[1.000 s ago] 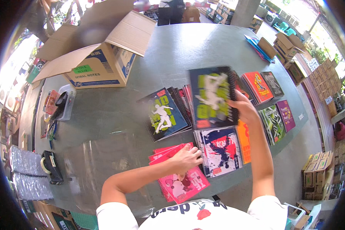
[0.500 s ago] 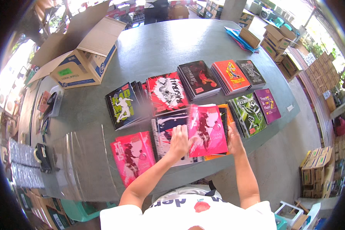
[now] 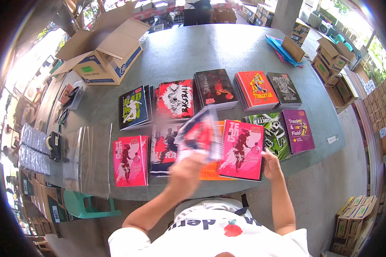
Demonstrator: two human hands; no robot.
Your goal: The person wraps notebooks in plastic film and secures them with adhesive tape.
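My left hand, blurred by motion, grips a tilted spiral notebook with a dark blue, red and white cover. It is lifted over the gap between a white-and-navy notebook pile and an orange notebook. My right hand holds a pink spiral notebook by its right edge; whether others lie under it in the hand I cannot tell. The pink one partly covers the orange notebook and a green soccer-picture notebook. Another pink notebook pile lies at the near left.
Farther back stand piles with blue-green, red-and-white, black, orange-red and grey covers. A purple pile sits right. An open carton, tape dispenser and clear plastic sheets lie left.
My left hand has come off the pink notebook and lifted a dark blue, red and white one. My right hand keeps the pink notebook, now slightly farther right and lower.
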